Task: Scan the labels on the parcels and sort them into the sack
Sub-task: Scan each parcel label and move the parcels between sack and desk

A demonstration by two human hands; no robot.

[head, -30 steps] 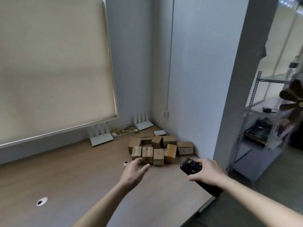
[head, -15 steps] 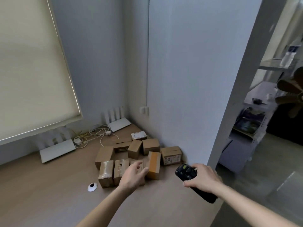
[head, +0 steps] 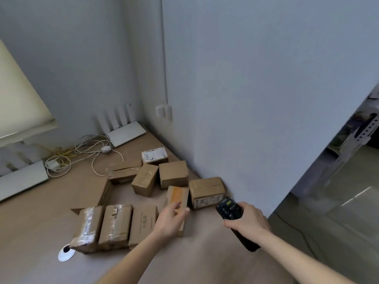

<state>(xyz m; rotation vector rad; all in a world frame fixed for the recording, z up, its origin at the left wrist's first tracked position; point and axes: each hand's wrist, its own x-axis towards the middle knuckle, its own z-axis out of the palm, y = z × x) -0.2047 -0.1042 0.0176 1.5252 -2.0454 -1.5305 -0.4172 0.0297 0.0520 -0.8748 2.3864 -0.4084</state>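
Observation:
Several brown cardboard parcels lie in the corner of a wooden desk [head: 37,220]. A narrow parcel with orange tape [head: 178,196] stands near the front. My left hand [head: 169,221] reaches over it with relaxed fingers, the fingertips at its near side; I cannot tell if they touch. Beside it sits a parcel with a printed label [head: 206,191] against the wall. My right hand [head: 247,221] grips a black handheld scanner [head: 229,209], its screen facing up, just right of that parcel. Three taped parcels [head: 114,225] stand in a row at the front left. No sack is in view.
Two white routers [head: 127,133] and a tangle of cables [head: 82,152] lie at the back of the desk. A white cable grommet [head: 65,253] sits near the front parcels. Walls close the corner. The desk edge drops to the floor on the right, near a metal shelf [head: 354,140].
The view has moved closer and to the right toward the parcels. My left hand has reached forward over the orange-taped parcel. The scanner hand has come nearer the labelled parcel.

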